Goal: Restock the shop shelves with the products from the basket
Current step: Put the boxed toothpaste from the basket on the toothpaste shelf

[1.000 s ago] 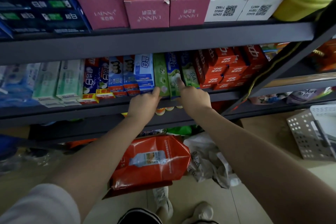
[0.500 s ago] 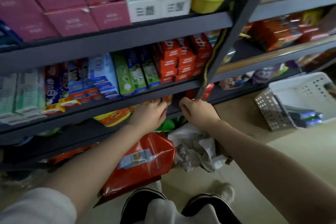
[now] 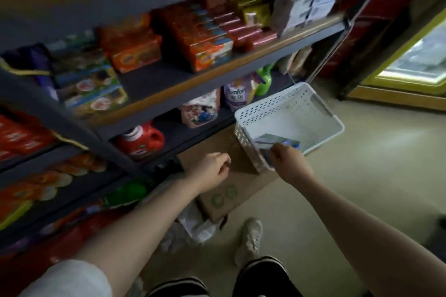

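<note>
Swung right since the earlier frames, away from the toothpaste rows. Right hand (image 3: 288, 159) now over the near corner of the perforated white plastic basket (image 3: 243, 132), grip closing on a bluish box (image 3: 277, 141) inside. Left hand (image 3: 212, 169) loosely curled, holding nothing, above a brown cardboard box (image 3: 224, 198). Grey metal shelves (image 3: 169, 106), beige floor (image 3: 362, 176).

Our dress: short pale grey sleeve (image 3: 70, 279) on our left arm, right forearm (image 3: 362, 231) bare; dark shorts (image 3: 261, 275) with a white stripe at each hem; one off-white, worn trainer (image 3: 249, 240).
</note>
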Motion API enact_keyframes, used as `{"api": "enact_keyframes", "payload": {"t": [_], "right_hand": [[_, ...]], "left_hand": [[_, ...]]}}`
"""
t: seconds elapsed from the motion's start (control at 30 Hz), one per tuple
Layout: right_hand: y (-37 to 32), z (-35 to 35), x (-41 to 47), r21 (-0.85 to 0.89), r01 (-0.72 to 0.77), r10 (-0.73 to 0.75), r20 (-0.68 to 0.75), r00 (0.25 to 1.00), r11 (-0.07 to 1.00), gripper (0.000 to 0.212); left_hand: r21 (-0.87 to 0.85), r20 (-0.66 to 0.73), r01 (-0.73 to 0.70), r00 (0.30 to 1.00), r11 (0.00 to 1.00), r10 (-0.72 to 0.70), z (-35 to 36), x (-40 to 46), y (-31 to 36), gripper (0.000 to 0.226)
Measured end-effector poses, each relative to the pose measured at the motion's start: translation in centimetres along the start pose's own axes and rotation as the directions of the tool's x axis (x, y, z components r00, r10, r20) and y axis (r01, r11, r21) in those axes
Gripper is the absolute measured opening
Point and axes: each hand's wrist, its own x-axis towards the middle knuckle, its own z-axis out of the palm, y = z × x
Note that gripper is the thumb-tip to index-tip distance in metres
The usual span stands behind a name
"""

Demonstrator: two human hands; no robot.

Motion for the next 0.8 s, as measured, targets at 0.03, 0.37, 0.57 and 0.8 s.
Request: {"api": "enact_keyframes", "payload": {"t": [0.03,0.37,0.57,0.8], "right_hand": [[2.5,-0.3,1.2,-0.002,-0.013,0.013,0.029,0.999,1.0,0.02],[13.7,1.1,12.7,-0.09,-0.094,0.117,0.307,0.945,0.992,0.033],[13.2,3.4,17.2,-0.035,-0.171,0.166,0.496,0.853,0.985,0.042],[15.5,-0.9,18.9,0.492,-0.537,0.265,0.519,0.813,0.685,0.028]], "left_hand": [[-0.038,0.023,0.031,0.999,0.999,-0.031,1.1,1.9,1.3,0.019],[-0.156,0.047,0.242,0.97,0.958,-0.238,8.7,13.8,5.6,0.015],[-0.045,0.02,0.311,0.951,0.95,-0.31,10.6,18.1,6.1,0.032],[0.301,0.117,0.343,0.913,0.889,-0.392,11.8,21.0,9.2,0.07]]}}
